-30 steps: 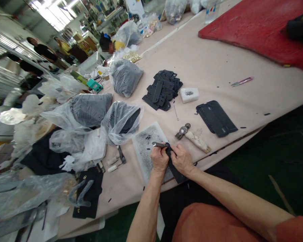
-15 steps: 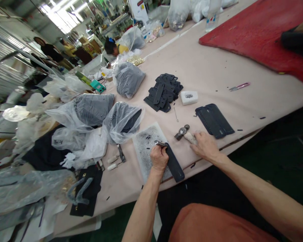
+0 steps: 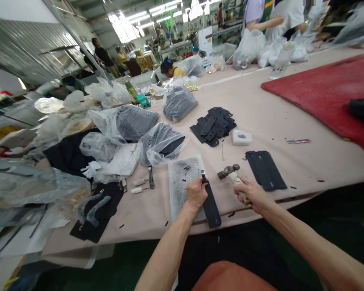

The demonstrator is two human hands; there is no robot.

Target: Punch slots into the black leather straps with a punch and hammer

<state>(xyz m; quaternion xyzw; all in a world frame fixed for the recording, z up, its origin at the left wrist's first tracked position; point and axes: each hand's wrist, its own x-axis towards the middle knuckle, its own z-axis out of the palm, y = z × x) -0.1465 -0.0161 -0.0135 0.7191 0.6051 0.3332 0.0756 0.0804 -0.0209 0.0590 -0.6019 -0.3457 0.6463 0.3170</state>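
Note:
My left hand (image 3: 197, 193) is closed around a metal punch (image 3: 203, 175), whose shiny top shows above the fingers. The punch stands upright at the far end of a dark, narrow strip (image 3: 212, 212); its lower tip is hidden. Beneath the strip lies a pale, black-speckled board (image 3: 176, 182) scattered with small dark offcuts. To the right, my right hand (image 3: 251, 195) grips the whitish handle of a ball-peen hammer (image 3: 229, 171), its head pointing away and left. Beyond that hand is a stack of flat dark panels (image 3: 266, 170).
A heap of dark cut pieces (image 3: 214, 124) lies farther back beside a white block (image 3: 242, 138). Pink-handled snips (image 3: 299, 141) rest at right, before a red board (image 3: 327, 91). Plastic bags (image 3: 160, 141) and spare punches (image 3: 143, 184) are at left. Other people work behind.
My right hand has closed round the hammer handle, where its fingers had rested over it. My left hand still holds the punch, now more upright. The view has tilted.

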